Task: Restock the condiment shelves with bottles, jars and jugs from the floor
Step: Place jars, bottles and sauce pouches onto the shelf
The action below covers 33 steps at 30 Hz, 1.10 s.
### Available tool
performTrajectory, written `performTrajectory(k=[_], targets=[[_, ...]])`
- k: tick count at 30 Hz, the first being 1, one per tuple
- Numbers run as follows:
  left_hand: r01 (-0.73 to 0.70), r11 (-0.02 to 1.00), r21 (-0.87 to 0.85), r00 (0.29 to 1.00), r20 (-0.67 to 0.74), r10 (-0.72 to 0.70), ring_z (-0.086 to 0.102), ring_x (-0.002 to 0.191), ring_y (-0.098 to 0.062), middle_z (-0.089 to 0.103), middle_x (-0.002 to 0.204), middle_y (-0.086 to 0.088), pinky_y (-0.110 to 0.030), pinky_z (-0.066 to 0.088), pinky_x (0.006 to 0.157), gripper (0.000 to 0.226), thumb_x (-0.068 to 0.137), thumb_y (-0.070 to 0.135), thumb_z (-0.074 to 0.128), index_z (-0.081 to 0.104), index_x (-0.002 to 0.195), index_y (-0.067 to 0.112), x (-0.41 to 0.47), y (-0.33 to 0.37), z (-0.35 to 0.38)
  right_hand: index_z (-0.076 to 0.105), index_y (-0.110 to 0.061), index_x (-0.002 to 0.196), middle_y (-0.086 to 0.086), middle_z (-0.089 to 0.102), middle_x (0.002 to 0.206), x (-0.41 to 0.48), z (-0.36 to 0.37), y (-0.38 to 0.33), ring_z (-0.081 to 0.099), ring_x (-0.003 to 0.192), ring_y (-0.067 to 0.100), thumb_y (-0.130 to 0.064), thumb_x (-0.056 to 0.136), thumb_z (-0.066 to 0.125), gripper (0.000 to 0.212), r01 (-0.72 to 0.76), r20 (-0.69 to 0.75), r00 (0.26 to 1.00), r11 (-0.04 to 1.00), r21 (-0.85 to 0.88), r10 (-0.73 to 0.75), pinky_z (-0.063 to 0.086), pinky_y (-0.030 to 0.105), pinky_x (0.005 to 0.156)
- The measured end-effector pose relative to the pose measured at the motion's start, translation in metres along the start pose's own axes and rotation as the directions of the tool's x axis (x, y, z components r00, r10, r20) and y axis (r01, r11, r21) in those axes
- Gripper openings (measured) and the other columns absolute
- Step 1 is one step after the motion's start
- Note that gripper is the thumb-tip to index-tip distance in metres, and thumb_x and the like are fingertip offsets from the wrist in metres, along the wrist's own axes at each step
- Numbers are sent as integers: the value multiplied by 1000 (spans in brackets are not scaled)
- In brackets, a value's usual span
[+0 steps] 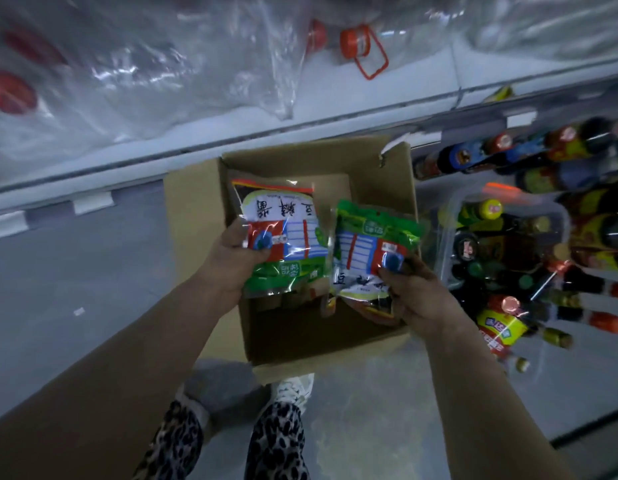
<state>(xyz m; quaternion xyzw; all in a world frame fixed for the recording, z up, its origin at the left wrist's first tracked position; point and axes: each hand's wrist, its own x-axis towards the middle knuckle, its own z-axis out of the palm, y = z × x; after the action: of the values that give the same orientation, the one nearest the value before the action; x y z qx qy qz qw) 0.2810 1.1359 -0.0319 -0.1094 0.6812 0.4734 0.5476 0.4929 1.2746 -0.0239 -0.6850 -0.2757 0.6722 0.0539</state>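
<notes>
Our left hand [231, 252] grips a sauce pouch [283, 220] at nine o'clock. Our right hand [416, 294] pinches a second pouch [366, 247] at three.

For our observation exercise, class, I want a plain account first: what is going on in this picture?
A person stands over an open brown cardboard box on the grey floor. The left hand grips a green, white and red printed plastic pouch. The right hand grips a second matching pouch. Both pouches are held above the box. Beside it, a clear plastic tub holds dark bottles. Clear red-capped jugs sit on the white shelf above.
</notes>
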Motion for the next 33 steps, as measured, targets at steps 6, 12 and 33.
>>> performTrajectory(k=[6, 12, 33], targets=[[-66, 991, 120, 986, 163, 46, 61, 115, -37, 63, 125, -23, -52, 49, 99, 55, 83, -24, 53, 54, 132, 0, -64, 46, -28, 51, -1, 138, 26, 60, 133, -80, -9, -28, 58, 122, 45, 7, 91, 52, 48, 28, 159, 986, 994, 103, -44, 43, 64, 104], [-108, 986, 128, 974, 212, 79, 64, 113, -34, 68, 120, -18, -52, 50, 99, 52, 84, -18, 56, 56, 130, 5, -139, 86, -38, 44, 5, 142, 27, 59, 131, -166, -3, -75, 58, 119, 42, 9, 92, 54, 51, 106, 172, 978, 993, 57, -114, 44, 59, 105], [-311, 925, -217, 928, 139, 345, 70, 103, -33, 72, 111, -16, -41, 59, 84, 57, 80, -21, 60, 60, 125, 13, -453, 217, -120, 52, -3, 138, 21, 69, 120, -487, 14, -183, 68, 104, 34, 10, 86, 59, 54, 297, 394, 880, 955, -23, -264, 54, 49, 89]])
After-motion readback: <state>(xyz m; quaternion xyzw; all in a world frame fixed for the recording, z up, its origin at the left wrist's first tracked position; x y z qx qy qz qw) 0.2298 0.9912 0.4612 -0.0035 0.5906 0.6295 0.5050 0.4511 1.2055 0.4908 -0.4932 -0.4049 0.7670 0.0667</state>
